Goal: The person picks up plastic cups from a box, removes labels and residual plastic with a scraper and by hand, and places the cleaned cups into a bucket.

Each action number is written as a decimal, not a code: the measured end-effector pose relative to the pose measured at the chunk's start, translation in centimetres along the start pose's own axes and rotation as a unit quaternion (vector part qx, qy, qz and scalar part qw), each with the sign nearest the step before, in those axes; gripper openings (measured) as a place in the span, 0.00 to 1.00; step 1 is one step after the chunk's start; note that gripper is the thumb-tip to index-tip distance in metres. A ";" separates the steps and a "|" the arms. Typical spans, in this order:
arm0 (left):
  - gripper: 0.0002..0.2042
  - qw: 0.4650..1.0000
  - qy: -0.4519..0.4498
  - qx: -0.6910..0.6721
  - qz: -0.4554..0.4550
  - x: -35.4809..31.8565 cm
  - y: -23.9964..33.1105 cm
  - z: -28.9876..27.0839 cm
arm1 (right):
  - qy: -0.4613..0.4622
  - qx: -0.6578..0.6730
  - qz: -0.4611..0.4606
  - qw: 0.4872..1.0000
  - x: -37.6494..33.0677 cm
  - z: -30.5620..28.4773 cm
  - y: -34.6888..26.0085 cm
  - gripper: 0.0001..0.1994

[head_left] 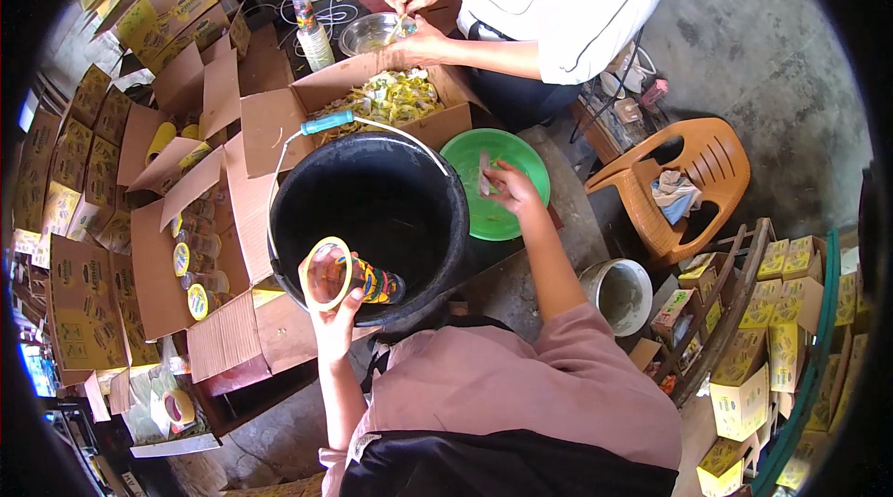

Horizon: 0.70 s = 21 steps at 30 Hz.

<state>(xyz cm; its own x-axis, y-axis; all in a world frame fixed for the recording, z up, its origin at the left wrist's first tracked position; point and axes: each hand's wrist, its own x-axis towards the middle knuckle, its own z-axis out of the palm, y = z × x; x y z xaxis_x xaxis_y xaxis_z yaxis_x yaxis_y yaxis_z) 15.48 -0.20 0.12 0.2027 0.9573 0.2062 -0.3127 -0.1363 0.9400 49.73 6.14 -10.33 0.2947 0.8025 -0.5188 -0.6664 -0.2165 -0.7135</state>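
Head view shows our left hand (333, 318) raised, fingers clenched around a clear jar (349, 276) tipped sideways over the black bucket's (437, 246) rim. Our right hand (510, 188) reaches out to the green bowl (521, 162), fingers pinching a small strip (484, 173).

Grey concrete floor (744, 51) carries most things. Large black plastic bucket (372, 209) with white wire handle sits centre, touching round green plastic basin (502, 209) on its right. Orange plastic chair (688, 181) stands right; small white pail (621, 294) near right. Open brown cardboard boxes (186, 255) crowd the left, one far box (372, 106) holding yellow scraps.
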 end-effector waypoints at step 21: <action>0.30 0.999 -0.026 0.003 0.020 0.2 -0.3 0.5 | 0.056 -0.028 -0.078 0.995 4.2 -4.5 2.5 0.40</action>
<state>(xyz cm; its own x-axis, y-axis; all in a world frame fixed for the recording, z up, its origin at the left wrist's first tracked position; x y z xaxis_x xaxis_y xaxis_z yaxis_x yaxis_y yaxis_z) 16.07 -0.12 0.05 0.2385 0.9362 0.2581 -0.3154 -0.1767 0.9324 52.42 6.51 -16.42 0.4682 0.7618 -0.4476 -0.5684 -0.1282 -0.8127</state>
